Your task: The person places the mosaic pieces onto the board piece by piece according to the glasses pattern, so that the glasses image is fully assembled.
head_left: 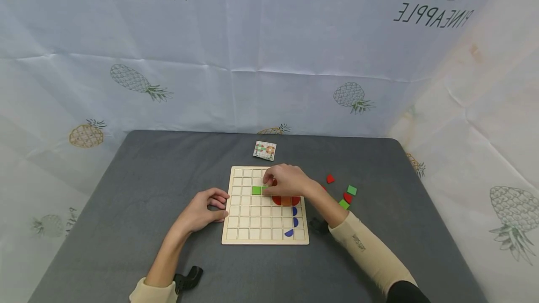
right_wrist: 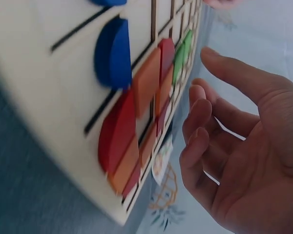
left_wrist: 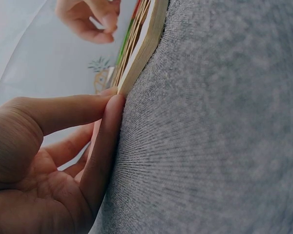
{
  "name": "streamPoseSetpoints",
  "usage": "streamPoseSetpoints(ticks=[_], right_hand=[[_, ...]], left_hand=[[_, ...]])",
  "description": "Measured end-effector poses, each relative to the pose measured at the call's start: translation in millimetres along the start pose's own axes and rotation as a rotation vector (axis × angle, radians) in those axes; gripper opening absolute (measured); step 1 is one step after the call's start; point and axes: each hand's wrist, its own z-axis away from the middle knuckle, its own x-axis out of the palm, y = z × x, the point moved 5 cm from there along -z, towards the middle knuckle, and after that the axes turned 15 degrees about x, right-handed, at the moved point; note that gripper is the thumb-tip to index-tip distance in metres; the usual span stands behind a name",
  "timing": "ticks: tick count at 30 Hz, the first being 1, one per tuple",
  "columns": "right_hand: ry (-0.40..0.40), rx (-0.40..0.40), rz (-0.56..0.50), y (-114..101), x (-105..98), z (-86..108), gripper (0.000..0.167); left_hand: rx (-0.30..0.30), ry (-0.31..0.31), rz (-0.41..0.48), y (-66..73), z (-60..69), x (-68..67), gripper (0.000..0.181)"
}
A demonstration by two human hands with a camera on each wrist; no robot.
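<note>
A pale wooden grid board [head_left: 244, 235] lies on the table. At its left edge is my left hand [head_left: 200, 212], thumb and fingertips touching the rim; the left wrist view shows the thumb and a finger against the board's edge [left_wrist: 141, 63]. My right hand [head_left: 288, 179] hovers over the upper middle, fingers loosely bent, nothing visible between thumb and fingertips in the right wrist view. Beneath it are green squares [head_left: 256, 190], one partly covered. Red rounded pieces [right_wrist: 118, 131] and orange squares [right_wrist: 147, 80] sit right of them, partly hidden by the hand in the head view. Blue half-circles [head_left: 295, 222] lie below.
Behind the board lies a small pattern card [head_left: 265, 150]. Right of the board are loose red pieces [head_left: 330, 178] and green squares [head_left: 352, 190], near my right forearm. A pineapple-print curtain [head_left: 252, 97] hangs behind the grey table [head_left: 189, 153].
</note>
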Motion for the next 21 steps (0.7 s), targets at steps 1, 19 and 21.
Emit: streamPoseSetpoints(ticks=[1,19,21], right_hand=[[0.0,0.004,-0.012,3.3,-2.2,2.0,0.023],[-0.038,0.133,-0.216,93.7,-50.0,38.2,0.035],[-0.031,0.145,-0.233,106.6,-53.4,41.2,0.036]], left_hand=[[0.0,0.0,-0.001,0.1,0.1,0.1,0.045],[-0.015,0.0,0.006,0.0,-0.2,-0.4,0.046],[-0.016,-0.001,0.009,0.0,-0.1,-0.5,0.046]])
